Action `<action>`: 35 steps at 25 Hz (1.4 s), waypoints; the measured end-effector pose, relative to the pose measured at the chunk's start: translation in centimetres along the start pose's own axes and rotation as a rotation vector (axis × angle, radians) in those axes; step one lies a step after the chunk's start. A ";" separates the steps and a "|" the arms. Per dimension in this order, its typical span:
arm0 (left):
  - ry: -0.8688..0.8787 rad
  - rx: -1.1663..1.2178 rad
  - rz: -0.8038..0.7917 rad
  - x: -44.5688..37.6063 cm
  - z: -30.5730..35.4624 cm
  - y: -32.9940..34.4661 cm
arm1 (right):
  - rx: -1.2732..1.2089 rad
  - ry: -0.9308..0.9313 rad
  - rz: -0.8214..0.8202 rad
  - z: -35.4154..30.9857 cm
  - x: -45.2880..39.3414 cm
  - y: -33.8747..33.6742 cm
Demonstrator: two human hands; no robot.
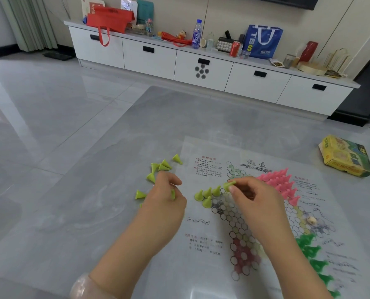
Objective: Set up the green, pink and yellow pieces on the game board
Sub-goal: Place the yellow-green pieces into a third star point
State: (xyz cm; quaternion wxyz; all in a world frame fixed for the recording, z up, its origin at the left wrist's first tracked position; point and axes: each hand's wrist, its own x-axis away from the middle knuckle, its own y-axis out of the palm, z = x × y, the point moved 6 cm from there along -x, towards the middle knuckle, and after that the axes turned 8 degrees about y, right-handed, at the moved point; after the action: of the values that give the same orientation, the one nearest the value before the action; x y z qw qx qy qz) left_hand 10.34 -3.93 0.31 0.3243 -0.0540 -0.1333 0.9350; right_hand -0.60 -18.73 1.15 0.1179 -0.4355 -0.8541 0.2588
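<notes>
A thin paper game board with a star of circles lies on the grey table. Pink pieces stand in its far right point and green pieces in its near right point. Several yellow pieces stand upright in the left point. My right hand pinches one yellow piece just above that point. My left hand curls round another yellow piece left of the board. Loose yellow pieces lie scattered beyond it.
The yellow game box lies at the table's far right. A small beige object rests on the board's right side. Beyond the table stands a long white cabinet with bags, bottles and a can.
</notes>
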 end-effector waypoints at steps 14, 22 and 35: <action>-0.018 -0.015 -0.043 0.1 -0.2 0.1 | 0.373 -0.101 0.009 1.9 -0.7 2.3; 0.001 -0.056 0.027 -0.1 0.0 -0.3 | 0.345 -0.096 -0.002 2.1 -0.8 2.6; -0.300 0.417 -0.050 0.6 0.2 -0.1 | 0.132 -0.111 -0.014 -0.2 0.6 1.5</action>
State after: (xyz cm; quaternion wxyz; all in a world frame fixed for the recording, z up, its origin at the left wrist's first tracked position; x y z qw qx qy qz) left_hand 9.85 -3.55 0.53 0.3279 0.1565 0.0145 0.9315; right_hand 0.19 -17.48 0.53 0.1005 -0.4056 -0.8435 0.3375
